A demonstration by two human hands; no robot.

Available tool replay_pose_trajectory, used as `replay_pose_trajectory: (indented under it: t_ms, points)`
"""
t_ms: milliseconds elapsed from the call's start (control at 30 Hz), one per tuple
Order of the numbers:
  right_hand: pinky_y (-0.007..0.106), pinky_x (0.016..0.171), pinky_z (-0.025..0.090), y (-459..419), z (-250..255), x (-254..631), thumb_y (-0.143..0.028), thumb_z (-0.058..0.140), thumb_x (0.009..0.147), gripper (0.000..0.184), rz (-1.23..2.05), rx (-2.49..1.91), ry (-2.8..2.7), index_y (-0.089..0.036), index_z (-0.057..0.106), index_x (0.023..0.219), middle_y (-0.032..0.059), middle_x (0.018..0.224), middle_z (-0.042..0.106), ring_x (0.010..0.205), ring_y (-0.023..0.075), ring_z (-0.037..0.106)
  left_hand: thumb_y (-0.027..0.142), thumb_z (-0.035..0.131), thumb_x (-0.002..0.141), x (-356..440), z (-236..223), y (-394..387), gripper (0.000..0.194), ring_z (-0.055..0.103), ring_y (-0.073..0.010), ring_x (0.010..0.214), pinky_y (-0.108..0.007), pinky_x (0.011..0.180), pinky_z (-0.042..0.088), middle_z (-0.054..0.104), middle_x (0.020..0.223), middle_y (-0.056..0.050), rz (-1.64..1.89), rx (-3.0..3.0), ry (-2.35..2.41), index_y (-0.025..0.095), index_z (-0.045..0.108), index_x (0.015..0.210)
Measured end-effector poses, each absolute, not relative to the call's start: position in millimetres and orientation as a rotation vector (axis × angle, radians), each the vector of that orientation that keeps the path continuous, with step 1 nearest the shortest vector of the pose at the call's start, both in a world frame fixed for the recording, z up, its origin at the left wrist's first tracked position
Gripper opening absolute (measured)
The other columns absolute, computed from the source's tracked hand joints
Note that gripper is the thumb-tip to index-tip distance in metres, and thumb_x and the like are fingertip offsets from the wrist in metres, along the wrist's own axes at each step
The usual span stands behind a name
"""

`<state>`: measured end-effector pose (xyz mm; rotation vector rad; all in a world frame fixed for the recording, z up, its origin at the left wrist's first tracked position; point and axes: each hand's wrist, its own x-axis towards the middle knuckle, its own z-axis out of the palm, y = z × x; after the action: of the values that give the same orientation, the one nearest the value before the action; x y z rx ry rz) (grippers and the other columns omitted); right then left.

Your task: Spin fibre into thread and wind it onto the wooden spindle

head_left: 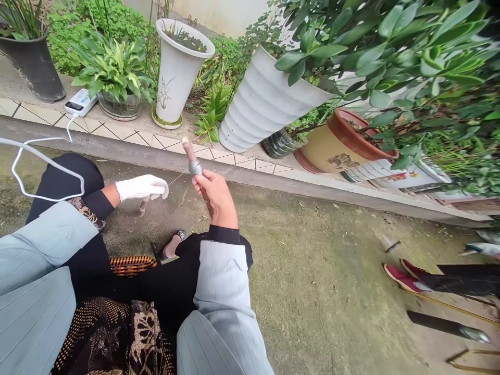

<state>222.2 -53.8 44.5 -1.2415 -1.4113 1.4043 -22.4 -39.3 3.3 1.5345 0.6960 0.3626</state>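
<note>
My right hand (215,194) is bare and closed around the lower end of a short brown stick (189,150), held upright with a slight tilt. A band of silvery wire (196,167) is wound about the stick just above my fingers. From it a thin strand (178,177) runs taut to my left hand (141,188), which wears a white glove and has its fingers pressed together at the strand's end. Below the glove, a brownish stick-like piece (142,207) shows; whether my left hand touches it I cannot tell.
Potted plants line a tiled ledge ahead, among them a white pot (172,67) and a ribbed white planter (269,99). A power bank (80,102) on the ledge has a white cable (47,139) looping towards me. Another person's red shoes (406,276) are at right.
</note>
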Motion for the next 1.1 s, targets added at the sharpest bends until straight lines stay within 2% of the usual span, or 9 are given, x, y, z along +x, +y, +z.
replay_pose_trajectory:
  t_ms: [133, 233, 300, 367, 433, 600, 800, 1033, 1100]
  points:
    - [0.023, 0.056, 0.037, -37.7, 35.8, 210.7, -0.036, 0.057, 0.081, 0.022, 1.087, -1.581, -1.639, -0.017, 0.064, 0.087, 0.0008, 0.07, 0.059, 0.057, 0.0098, 0.048, 0.041, 0.06, 0.081, -20.6, 18.6, -39.7, 0.029, 0.045, -0.009, 0.048, -0.02, 0.047, 0.035, 0.055, 0.058, -0.001, 0.264, 1.631, 0.652, 0.014, 0.067, 0.081]
    - [0.025, 0.06, 0.037, -34.5, 41.3, 202.1, -0.026, 0.061, 0.078, 0.012, 0.933, -1.9, -2.11, -0.016, 0.068, 0.079, 0.0029, 0.066, 0.061, 0.061, 0.0125, 0.052, 0.04, 0.059, 0.081, -24.7, 34.3, -32.4, 0.028, 0.045, -0.0086, 0.049, -0.02, 0.048, 0.035, 0.058, 0.062, -0.001, 0.26, 1.715, 0.657, 0.014, 0.068, 0.077]
    - [0.024, 0.057, 0.037, -37.5, 53.1, 201.2, -0.023, 0.065, 0.075, 0.01, 1.311, -1.772, -2.451, -0.015, 0.07, 0.077, 0.0019, 0.063, 0.061, 0.058, 0.0115, 0.051, 0.037, 0.059, 0.081, -28.7, 41.7, -25.4, 0.027, 0.044, -0.008, 0.051, -0.019, 0.047, 0.033, 0.06, 0.065, -0.002, 0.253, 1.75, 0.679, 0.013, 0.066, 0.073]
    - [0.022, 0.055, 0.038, -40.9, 68.9, 204.7, -0.027, 0.068, 0.074, 0.017, 1.888, -1.276, -2.535, -0.015, 0.072, 0.086, -0.001, 0.065, 0.062, 0.055, 0.0092, 0.051, 0.037, 0.06, 0.08, -32.8, 45.7, -18.5, 0.027, 0.046, -0.0083, 0.052, -0.019, 0.048, 0.034, 0.06, 0.065, -0.003, 0.251, 1.743, 0.651, 0.012, 0.066, 0.072]
    - [0.02, 0.054, 0.04, -40.6, 84.0, 210.4, -0.036, 0.07, 0.073, 0.032, 1.967, -0.998, -2.308, -0.015, 0.071, 0.098, -0.0024, 0.067, 0.061, 0.056, 0.0083, 0.05, 0.039, 0.061, 0.08, -37.0, 47.4, -12.1, 0.028, 0.047, -0.0087, 0.054, -0.019, 0.049, 0.036, 0.061, 0.068, -0.004, 0.307, 1.71, 0.626, 0.011, 0.066, 0.075]
    - [0.019, 0.047, 0.036, -20.4, 88.3, 209.1, -0.041, 0.072, 0.073, 0.029, 1.485, -1.062, -1.648, -0.015, 0.066, 0.084, -0.0017, 0.065, 0.056, 0.053, 0.0065, 0.046, 0.043, 0.059, 0.084, -47.5, 43.5, 2.1, 0.034, 0.049, -0.0084, 0.054, -0.019, 0.05, 0.038, 0.059, 0.067, -0.004, 0.451, 1.6, 0.73, 0.01, 0.066, 0.085]
    - [0.019, 0.047, 0.036, 2.1, 50.8, 182.4, -0.041, 0.066, 0.077, 0.025, 1.374, -1.222, -1.455, -0.017, 0.062, 0.083, -0.0017, 0.066, 0.055, 0.052, 0.0067, 0.045, 0.044, 0.061, 0.083, -43.1, 29.7, 1.4, 0.035, 0.045, -0.0083, 0.051, -0.02, 0.049, 0.036, 0.055, 0.061, -0.003, 0.362, 1.563, 0.694, 0.011, 0.069, 0.083]
    - [0.025, 0.06, 0.038, 4.2, 39.2, 177.7, -0.029, 0.059, 0.081, 0.015, 0.79, -1.831, -1.958, -0.016, 0.067, 0.083, 0.0039, 0.071, 0.062, 0.066, 0.0144, 0.055, 0.038, 0.056, 0.084, -38.2, 29.1, -1.8, 0.029, 0.043, -0.0086, 0.05, -0.02, 0.048, 0.032, 0.053, 0.058, -0.001, 0.321, 1.685, 0.719, 0.012, 0.068, 0.08]
    - [0.026, 0.061, 0.037, -1.5, 41.0, 178.7, -0.026, 0.06, 0.08, 0.013, 0.84, -1.915, -2.232, -0.016, 0.067, 0.079, 0.0053, 0.071, 0.064, 0.066, 0.0149, 0.055, 0.036, 0.057, 0.082, -40.6, 29.8, 0.5, 0.026, 0.044, -0.0087, 0.05, -0.02, 0.048, 0.032, 0.055, 0.06, -0.001, 0.315, 1.739, 0.778, 0.013, 0.068, 0.077]
